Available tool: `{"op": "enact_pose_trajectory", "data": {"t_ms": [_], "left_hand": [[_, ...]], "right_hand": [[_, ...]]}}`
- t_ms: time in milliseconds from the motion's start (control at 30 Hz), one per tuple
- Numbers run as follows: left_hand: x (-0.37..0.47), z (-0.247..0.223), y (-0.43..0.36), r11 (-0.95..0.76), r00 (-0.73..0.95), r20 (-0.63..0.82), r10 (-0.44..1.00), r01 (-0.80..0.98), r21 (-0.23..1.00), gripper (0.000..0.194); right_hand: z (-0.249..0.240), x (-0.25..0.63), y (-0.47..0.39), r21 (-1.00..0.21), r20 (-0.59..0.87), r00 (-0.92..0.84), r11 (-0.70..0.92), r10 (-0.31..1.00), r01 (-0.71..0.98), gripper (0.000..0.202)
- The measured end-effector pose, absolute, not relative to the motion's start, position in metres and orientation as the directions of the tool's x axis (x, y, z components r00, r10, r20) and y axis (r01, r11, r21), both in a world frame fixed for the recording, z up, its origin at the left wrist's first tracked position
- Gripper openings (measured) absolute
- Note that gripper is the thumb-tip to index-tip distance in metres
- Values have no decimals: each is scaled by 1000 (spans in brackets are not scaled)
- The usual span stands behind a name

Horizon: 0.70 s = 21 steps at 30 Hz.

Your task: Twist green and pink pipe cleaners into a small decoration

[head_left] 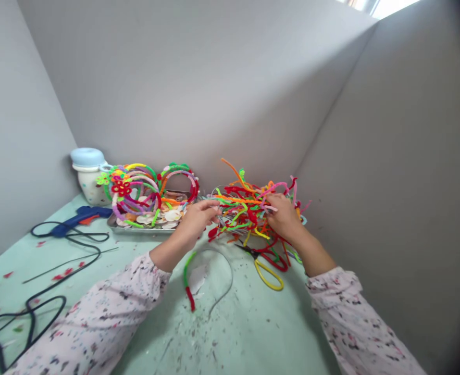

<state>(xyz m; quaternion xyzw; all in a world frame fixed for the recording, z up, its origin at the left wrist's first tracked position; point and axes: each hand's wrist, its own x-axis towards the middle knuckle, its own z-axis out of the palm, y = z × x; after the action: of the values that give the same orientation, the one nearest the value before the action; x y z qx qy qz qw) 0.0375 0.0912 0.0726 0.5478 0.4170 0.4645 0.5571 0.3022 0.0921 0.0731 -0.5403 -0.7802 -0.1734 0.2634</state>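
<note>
A tangled pile of colourful pipe cleaners point(237, 213) lies against the back wall. My right hand point(283, 216) reaches into its right side, fingers curled around some pipe cleaners, the fingertips partly hidden. At the pile's left edge, my left hand point(198, 221) has its fingers loosely bent and a little apart, with nothing plainly held. In front of the hands lies a thin grey headband point(230, 268), its left end wrapped in green and red pipe cleaner. Scissors with yellow and red handles point(269, 276) rest below the pile, near my right hand.
Finished pipe-cleaner headbands point(138, 190) stand in a metal tray point(136, 229) with pale flat pieces. Behind it is a lidded white jar point(91, 182). A blue glue gun point(71, 221) lies left with its dark cord point(95, 255) looping forward. Grey walls point(389, 182) enclose the table.
</note>
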Motion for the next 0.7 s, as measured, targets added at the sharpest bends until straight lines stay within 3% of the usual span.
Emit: {"op": "enact_pose_trajectory", "data": {"t_ms": [167, 400, 700], "left_hand": [[39, 77, 86, -12, 232, 29, 972, -76, 997, 26], [41, 81, 83, 52, 126, -48, 991, -28, 998, 39], [42, 77, 84, 66, 193, -58, 980, -35, 997, 30]], "right_hand": [[64, 296, 90, -26, 591, -267, 349, 761, 937, 33], [60, 294, 85, -31, 587, -291, 380, 756, 925, 40], [60, 284, 77, -11, 580, -311, 389, 753, 921, 41]]}}
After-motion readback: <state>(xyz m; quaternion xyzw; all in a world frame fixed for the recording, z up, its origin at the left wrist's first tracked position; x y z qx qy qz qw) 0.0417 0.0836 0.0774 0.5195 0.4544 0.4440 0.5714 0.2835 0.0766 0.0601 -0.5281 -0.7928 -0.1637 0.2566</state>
